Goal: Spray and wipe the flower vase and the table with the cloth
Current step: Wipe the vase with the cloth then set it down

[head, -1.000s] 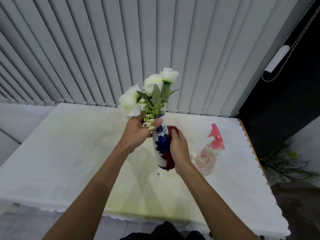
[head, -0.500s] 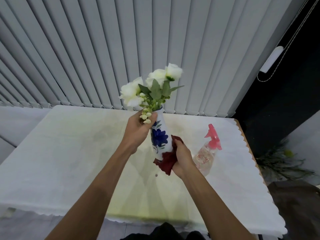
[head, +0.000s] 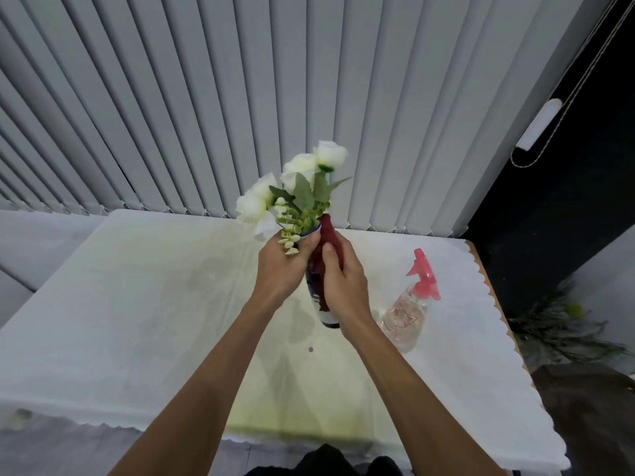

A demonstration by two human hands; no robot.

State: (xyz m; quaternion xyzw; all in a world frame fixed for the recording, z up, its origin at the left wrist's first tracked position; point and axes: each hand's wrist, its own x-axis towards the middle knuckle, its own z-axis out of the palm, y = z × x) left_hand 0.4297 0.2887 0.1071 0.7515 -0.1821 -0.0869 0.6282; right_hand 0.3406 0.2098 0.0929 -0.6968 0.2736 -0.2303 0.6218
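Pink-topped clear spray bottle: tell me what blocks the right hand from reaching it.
Nothing visible stands between them. The right hand presses the dark red cloth on the blue-and-white flower vase; the pink-topped clear spray bottle stands beside it, over bare white tablecloth.

vase (head: 325, 312): glossy glazed ceramic | cloth (head: 328, 249): soft matt red fabric | spray bottle (head: 405, 314): clear shiny plastic | table (head: 137, 304): matt white cloth cover

The cloth (head: 329, 249) is dark red; the vase (head: 324, 314) seems white and blue; flowers (head: 299, 180) white, sprayer (head: 423, 274) pink, tablecloth (head: 137, 304) white.
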